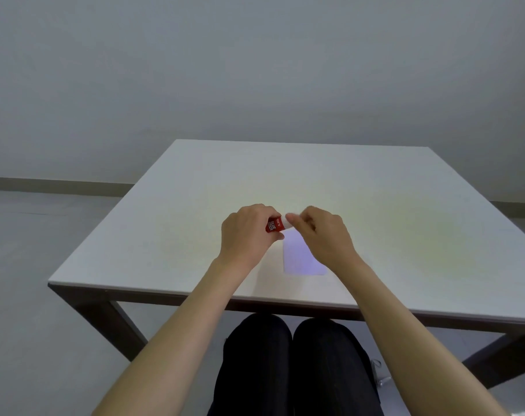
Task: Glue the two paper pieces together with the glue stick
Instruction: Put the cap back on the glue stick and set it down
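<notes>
While the left hand [244, 235] wraps the red glue stick [275, 226] above the table [165, 205], the right hand [322, 232] pinches its white cap end, fingers closed. Cap on or off: hard to tell. One pale paper [303, 258] lies flat just beneath; the second piece possibly stacked, unseen. No glue applied yet. Early stage.

a white square table [195, 187] on dark legs stands on a grey floor [30, 235] before a plain wall [255, 70].
</notes>
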The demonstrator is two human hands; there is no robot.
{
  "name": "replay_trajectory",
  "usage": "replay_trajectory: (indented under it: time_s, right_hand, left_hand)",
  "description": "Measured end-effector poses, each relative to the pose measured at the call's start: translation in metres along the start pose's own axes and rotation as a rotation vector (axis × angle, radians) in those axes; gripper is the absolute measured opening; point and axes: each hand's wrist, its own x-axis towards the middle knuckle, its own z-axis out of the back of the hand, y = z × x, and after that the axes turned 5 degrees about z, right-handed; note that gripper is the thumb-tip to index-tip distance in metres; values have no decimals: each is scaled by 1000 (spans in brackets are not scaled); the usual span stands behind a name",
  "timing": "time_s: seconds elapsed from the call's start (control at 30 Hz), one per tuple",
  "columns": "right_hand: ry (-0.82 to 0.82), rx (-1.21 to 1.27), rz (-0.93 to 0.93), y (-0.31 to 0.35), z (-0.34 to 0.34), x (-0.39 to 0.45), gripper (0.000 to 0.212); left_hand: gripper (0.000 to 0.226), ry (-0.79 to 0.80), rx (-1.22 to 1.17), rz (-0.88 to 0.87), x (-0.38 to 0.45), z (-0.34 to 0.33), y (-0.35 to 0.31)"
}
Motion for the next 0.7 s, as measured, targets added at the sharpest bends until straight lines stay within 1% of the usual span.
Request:
replay_trajectory:
  time_s: [0.03,0.07,0.13,0.17,0.2,0.23,0.3,0.33,0.4,0.47,0.53,0.6,0.7]
  right_hand:
    - [5,-52,-9,0,0,0,39]
    - [13,-45,28,1,0,-1,36]
    - [53,61,156,2,1,-1,22]
    - [58,87,190,3,2,-1,19]
    - [50,68,175,5,3,-1,18]
    - [27,9,116,7,2,2,32]
    - [-5,-185,-31,11,2,6,64]
    - [-18,-222,-82,13,2,6,73]
    - [-48,-122,-128,15,2,5,82]
    - [-61,54,-160,12,5,1,78]
    - [-46,148,-163,6,8,-3,66]
    - [3,167,-150,3,12,-9,58]
    - [85,109,-114,-4,14,-15,59]
  left_hand:
    - [23,-2,-2,8,-1,-1,0]
    - [24,-7,-9,17,-2,-2,0]
    - [24,-15,-13,18,-1,-2,1]
    - [25,-13,0,10,0,-3,1]
    - [26,-7,17,-4,0,-3,0]
    - [28,-2,34,-21,-1,-5,-1]
    - [30,1,47,-37,-3,-11,-2]
    - [30,-3,39,-29,-2,-13,-2]
    - [34,-27,-14,28,5,-14,3]
    - [41,-74,-128,135,20,-14,12]
    - [42,-135,-287,267,37,-13,21]
    - [41,-181,-401,369,51,-18,28]
    - [40,-187,-468,436,66,-29,32]
